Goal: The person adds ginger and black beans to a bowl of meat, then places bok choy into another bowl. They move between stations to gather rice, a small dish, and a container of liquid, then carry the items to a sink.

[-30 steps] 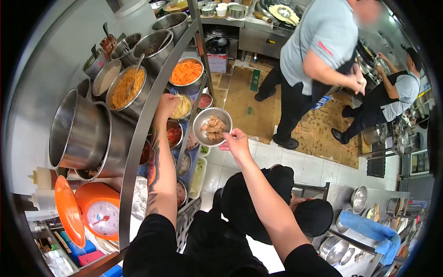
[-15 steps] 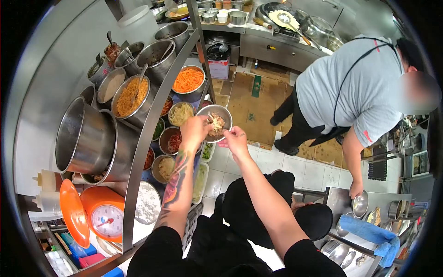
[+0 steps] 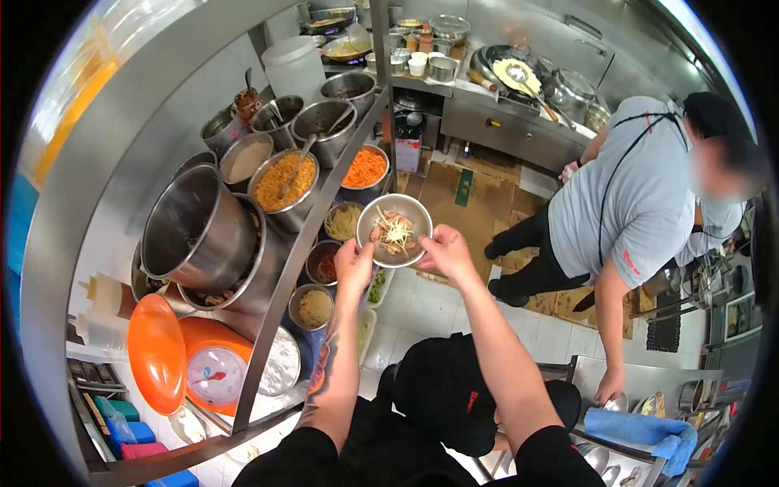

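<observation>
A small steel bowl [image 3: 414, 209] holds brown meat pieces topped with pale shredded strips. My right hand [image 3: 445, 248] grips its near right rim. My left hand [image 3: 354, 266] touches its near left rim, fingers curled against the bowl. Just left of the bowl, on the lower shelf, sit a bowl of pale shreds [image 3: 344, 220], a bowl of red chopped bits [image 3: 323, 263] and a bowl of shredded carrot [image 3: 364, 169].
Steel pots [image 3: 197, 227] and a bowl of orange shreds [image 3: 284, 181] crowd the upper shelf. An orange scale [image 3: 213, 364] stands below left. A person in a grey shirt [image 3: 633, 203] stands at the right, one hand on a counter with a blue cloth [image 3: 641, 428]. Woks [image 3: 519, 73] sit behind.
My left hand took pale shreds from the shelf bowl, dropped them on the meat, then came to the bowl's rim. The grey-shirted person turned and stepped right.
</observation>
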